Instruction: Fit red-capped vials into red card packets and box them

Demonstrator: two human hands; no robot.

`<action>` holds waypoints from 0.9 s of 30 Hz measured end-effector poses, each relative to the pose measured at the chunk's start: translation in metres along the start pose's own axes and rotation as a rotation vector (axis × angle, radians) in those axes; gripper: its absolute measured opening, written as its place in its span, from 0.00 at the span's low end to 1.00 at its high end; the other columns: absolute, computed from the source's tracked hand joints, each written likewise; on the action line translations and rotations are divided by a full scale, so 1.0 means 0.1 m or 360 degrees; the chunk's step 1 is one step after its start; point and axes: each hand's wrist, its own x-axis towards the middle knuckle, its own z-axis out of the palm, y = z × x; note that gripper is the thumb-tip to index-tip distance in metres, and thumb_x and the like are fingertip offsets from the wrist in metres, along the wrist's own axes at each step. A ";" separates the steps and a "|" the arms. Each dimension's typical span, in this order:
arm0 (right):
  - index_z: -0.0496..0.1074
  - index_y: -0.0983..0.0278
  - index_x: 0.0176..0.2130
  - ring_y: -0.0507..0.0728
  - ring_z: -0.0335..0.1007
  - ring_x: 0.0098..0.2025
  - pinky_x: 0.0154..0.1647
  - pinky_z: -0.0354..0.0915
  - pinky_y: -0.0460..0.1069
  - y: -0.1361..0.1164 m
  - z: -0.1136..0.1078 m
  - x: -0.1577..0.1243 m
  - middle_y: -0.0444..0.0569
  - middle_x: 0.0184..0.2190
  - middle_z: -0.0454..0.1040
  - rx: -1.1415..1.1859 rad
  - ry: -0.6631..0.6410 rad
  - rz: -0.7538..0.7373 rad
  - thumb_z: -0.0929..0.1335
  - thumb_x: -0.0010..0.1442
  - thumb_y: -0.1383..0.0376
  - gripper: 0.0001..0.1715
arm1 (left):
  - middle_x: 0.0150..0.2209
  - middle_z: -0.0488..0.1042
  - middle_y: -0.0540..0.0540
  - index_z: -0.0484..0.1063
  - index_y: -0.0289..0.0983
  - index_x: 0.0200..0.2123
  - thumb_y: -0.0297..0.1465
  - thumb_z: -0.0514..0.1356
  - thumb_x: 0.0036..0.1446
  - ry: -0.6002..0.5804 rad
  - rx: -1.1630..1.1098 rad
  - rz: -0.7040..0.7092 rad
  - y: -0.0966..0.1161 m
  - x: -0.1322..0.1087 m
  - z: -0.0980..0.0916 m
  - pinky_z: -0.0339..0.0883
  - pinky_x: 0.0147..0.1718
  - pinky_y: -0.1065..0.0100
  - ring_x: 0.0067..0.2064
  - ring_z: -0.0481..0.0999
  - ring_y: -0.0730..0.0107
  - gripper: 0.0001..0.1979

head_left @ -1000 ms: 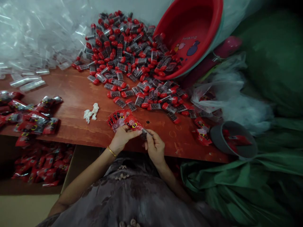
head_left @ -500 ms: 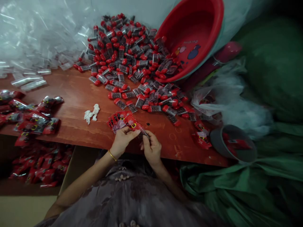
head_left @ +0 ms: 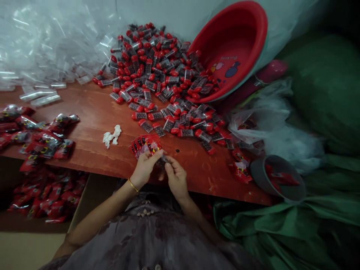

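Observation:
In front of me, at the table's near edge, my left hand point(head_left: 144, 169) pinches a small red printed packet point(head_left: 155, 145) between thumb and fingers. My right hand point(head_left: 177, 179) is closed on the dark lower end of the same packet, its thumb against it. What sits inside that end is mostly covered by my fingers. A fanned stack of red packets point(head_left: 137, 144) lies on the table just beyond my left hand. Past both hands spreads a big heap of clear, red-capped tubes point(head_left: 152, 71) with dark contents.
A red basin point(head_left: 253, 22) tips toward the heap. Filled red packets point(head_left: 42, 140) lie at the left, with more in a box point(head_left: 80, 210) below. Clear empty sleeves point(head_left: 45, 99), a white crumpled piece point(head_left: 112, 135) and a grey bucket point(head_left: 255, 170) surround the work area.
My right hand has moved slightly left, closer to my left hand, and the held packet looks more bunched between them. The whole view has shifted a little.

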 end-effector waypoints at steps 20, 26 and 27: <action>0.68 0.69 0.48 0.63 0.62 0.50 0.51 0.58 0.58 -0.01 -0.18 0.97 0.61 0.48 0.70 -0.1655 0.0264 -0.0738 0.63 0.57 0.54 0.26 | 0.30 0.78 0.45 0.73 0.37 0.29 0.41 0.61 0.52 0.0323 -0.0421 -0.0195 0.66 0.17 -0.93 0.71 0.35 0.67 0.34 0.78 0.67 0.13; 0.63 0.70 0.55 0.67 0.52 0.59 0.58 0.47 0.64 0.19 -0.59 0.98 0.61 0.57 0.64 -0.2283 0.0341 -0.0620 0.61 0.60 0.60 0.26 | 0.36 0.78 0.42 0.73 0.36 0.33 0.53 0.51 0.55 0.0781 -0.0599 0.0379 1.14 0.26 -1.41 0.72 0.39 0.67 0.40 0.77 0.66 0.26; 0.64 0.69 0.55 0.66 0.54 0.57 0.57 0.48 0.63 0.22 -0.57 0.90 0.60 0.56 0.65 -0.2284 0.0331 -0.0628 0.61 0.61 0.60 0.25 | 0.39 0.78 0.41 0.73 0.35 0.34 0.52 0.53 0.53 0.0735 -0.0445 0.0412 1.08 0.26 -1.33 0.71 0.41 0.65 0.43 0.77 0.64 0.25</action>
